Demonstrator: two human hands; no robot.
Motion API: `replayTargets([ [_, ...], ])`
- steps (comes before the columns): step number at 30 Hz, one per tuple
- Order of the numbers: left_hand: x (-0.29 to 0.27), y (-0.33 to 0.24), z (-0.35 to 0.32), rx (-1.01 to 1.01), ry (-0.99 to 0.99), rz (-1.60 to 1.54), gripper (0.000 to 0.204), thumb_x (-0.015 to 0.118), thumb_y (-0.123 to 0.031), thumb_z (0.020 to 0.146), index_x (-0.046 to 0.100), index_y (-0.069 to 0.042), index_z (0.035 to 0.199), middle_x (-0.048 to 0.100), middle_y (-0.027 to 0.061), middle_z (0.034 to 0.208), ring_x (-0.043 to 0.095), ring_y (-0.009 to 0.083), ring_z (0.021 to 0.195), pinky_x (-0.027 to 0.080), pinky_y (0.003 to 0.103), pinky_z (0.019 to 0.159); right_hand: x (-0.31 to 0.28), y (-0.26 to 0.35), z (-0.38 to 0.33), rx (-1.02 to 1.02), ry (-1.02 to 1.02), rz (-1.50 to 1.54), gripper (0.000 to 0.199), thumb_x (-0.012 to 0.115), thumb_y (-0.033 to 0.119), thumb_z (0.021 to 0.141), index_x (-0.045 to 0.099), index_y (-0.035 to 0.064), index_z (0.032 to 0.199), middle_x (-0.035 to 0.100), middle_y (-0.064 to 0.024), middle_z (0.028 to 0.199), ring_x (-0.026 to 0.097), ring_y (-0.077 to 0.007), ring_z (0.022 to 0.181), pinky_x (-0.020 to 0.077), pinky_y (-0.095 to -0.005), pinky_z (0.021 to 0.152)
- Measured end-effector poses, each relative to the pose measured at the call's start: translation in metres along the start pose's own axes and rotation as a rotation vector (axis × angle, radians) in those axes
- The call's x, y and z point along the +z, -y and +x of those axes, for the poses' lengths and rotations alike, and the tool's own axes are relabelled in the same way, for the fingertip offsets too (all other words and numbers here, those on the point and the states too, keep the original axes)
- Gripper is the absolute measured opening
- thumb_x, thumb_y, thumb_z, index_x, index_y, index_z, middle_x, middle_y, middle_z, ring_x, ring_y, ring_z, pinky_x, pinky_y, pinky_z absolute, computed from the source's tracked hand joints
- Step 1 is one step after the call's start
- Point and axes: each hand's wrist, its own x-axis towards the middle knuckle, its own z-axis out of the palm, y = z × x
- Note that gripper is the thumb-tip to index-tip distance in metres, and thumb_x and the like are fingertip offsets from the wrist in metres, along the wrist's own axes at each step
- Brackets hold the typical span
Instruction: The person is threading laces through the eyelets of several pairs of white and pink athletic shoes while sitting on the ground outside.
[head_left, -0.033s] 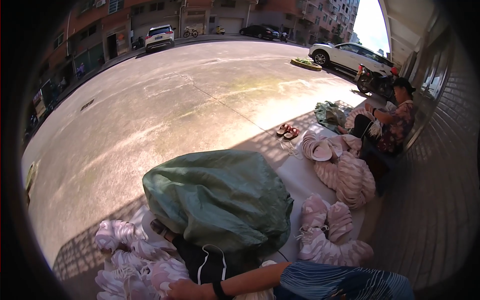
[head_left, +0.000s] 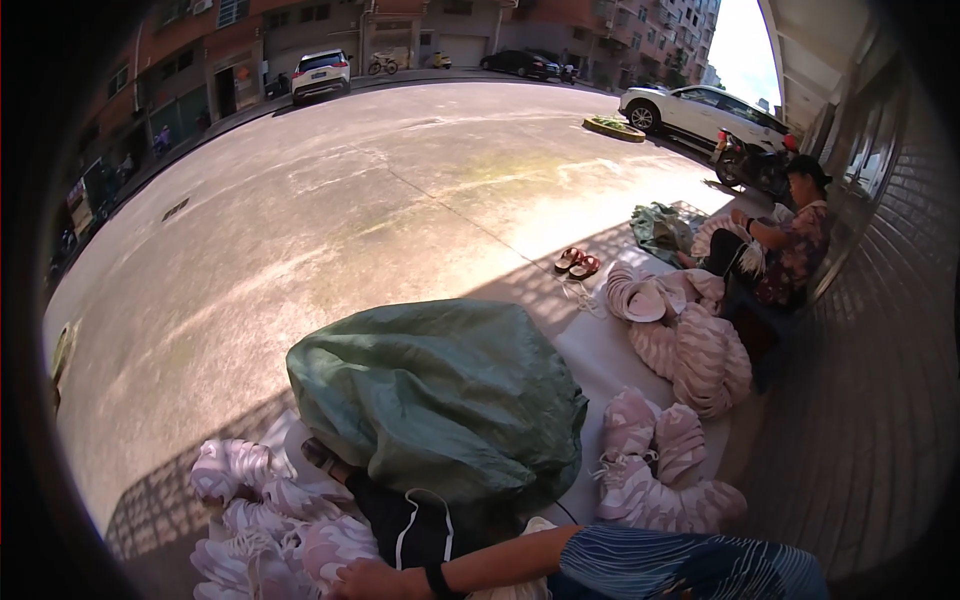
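Presently the right hand is laid on the pile of pale shoe uppers beside the green sack; whether its fingers are clenched cannot be told. The loose pile could be spilled onto the pavement if one piece were tugged.

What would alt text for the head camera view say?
One hand, wearing a dark wristband, rests on a pile of pale pink-and-white shoe uppers beside a stuffed green sack on a sunlit pavement. Another seated person handles similar stacked bundles by a wall; parked cars line the open street.
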Motion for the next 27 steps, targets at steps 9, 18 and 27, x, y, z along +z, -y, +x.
replayTargets([
  [9, 0.004, 0.013, -0.003, 0.002, -0.016, -0.048, 0.029, 0.051, -0.021, 0.091, 0.061, 0.003, 0.103, 0.061, 0.0238, 0.1, 0.056, 0.0379, 0.095, 0.044, 0.044, 0.088, -0.01, 0.01, -0.005, -0.317, -0.015, -0.307, 0.019, 0.056, 0.023, 0.079, 0.066, 0.0095, 0.086, 0.062, -0.0103, 0.074, 0.063, -0.0303, 0.074, 0.0496, -0.0423, 0.065],
  [18, 0.004, 0.003, 0.001, -0.19, -0.043, -0.138, 0.01, 0.062, -0.003, 0.079, 0.058, -0.001, 0.088, 0.056, 0.0123, 0.083, 0.058, 0.0245, 0.079, 0.044, 0.034, 0.072, 0.009, -0.014, -0.007, -0.149, -0.018, -0.387, 0.013, 0.063, 0.005, 0.071, 0.059, 0.0003, 0.082, 0.058, -0.0147, 0.086, 0.062, -0.0295, 0.079, 0.0493, -0.0382, 0.069],
  [27, 0.009, 0.02, -0.001, -0.266, -0.035, -0.248, 0.016, 0.064, -0.005, 0.077, 0.06, -0.001, 0.092, 0.057, 0.0163, 0.093, 0.06, 0.0324, 0.087, 0.048, 0.038, 0.077, 0.005, -0.01, -0.01, -0.007, -0.094, -0.19, 0.007, 0.058, 0.006, 0.08, 0.059, 0.0022, 0.086, 0.056, -0.0159, 0.085, 0.06, -0.0342, 0.08, 0.0489, -0.0417, 0.072],
])
